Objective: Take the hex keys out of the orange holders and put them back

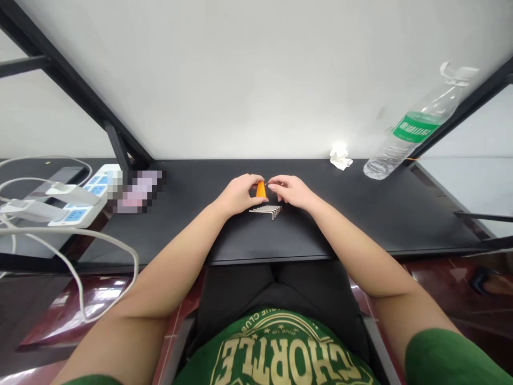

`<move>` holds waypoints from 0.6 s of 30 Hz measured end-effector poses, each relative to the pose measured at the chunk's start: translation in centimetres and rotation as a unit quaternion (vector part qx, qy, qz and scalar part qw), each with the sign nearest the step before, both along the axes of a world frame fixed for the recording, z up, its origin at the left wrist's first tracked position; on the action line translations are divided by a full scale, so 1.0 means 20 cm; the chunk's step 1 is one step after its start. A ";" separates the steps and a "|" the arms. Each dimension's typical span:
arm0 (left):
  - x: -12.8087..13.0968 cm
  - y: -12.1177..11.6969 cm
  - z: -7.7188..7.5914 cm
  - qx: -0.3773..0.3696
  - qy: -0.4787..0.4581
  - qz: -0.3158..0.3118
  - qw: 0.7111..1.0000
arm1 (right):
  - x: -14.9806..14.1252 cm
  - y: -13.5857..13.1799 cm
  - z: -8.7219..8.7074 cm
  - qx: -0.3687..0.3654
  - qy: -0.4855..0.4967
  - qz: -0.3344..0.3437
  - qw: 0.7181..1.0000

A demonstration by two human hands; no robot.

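Observation:
Fingers and thumb of my left hand [241,194] are closed around an orange hex key holder [261,190], held just above the black table. Close on its right, my right hand [292,191] pinches a small metal hex key, mostly covered by the fingers, at the holder's upper right side. Whether the key sits in the holder or only touches it, I cannot tell. Directly below both hands, several L-shaped silver hex keys [265,210] lie side by side in a row on the table, short ends pointing toward me.
A large clear bottle with a green label [417,127] stands at the right, beside a crumpled white tissue [340,155]. At the left are a white power strip [82,200] with plugged chargers, a looping white cable [108,235] and a blurred-out item [139,191]. A wall [256,80] closes the back.

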State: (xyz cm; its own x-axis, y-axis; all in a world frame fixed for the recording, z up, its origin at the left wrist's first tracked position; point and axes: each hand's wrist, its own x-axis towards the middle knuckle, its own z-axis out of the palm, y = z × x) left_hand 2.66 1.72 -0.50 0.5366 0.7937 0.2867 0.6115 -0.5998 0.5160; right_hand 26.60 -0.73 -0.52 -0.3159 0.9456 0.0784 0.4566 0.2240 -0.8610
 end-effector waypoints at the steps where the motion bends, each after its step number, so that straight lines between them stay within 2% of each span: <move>1: 0.02 -0.01 0.01 0.007 0.012 -0.007 1.000 | 0.00 0.01 -0.01 -0.022 0.026 0.019 0.999; 4: 0.05 -0.05 0.04 0.017 0.035 -0.032 0.999 | 0.00 0.01 -0.02 -0.058 0.097 0.050 0.992; 8: 0.06 -0.05 0.05 0.038 0.063 -0.039 0.997 | 0.00 0.03 -0.03 -0.090 0.167 0.039 0.981; 12: 0.02 -0.01 0.04 0.057 0.091 0.018 0.994 | 0.06 0.07 -0.02 -0.077 0.174 -0.056 0.980; 15: -0.03 0.03 0.02 0.043 0.098 0.060 0.992 | 0.16 0.14 -0.01 -0.056 0.105 -0.166 0.979; 18: -0.07 0.05 0.01 0.031 0.086 0.076 0.993 | 0.27 0.19 -0.03 -0.022 -0.087 -0.244 0.966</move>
State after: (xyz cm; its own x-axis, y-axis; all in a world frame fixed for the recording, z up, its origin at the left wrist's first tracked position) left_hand 1.33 2.79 -0.36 0.4570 0.8529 0.2523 0.7738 -0.5212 0.3600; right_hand 32.08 3.16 -1.08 0.1642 0.9862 0.0210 0.6367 -0.0897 -0.7658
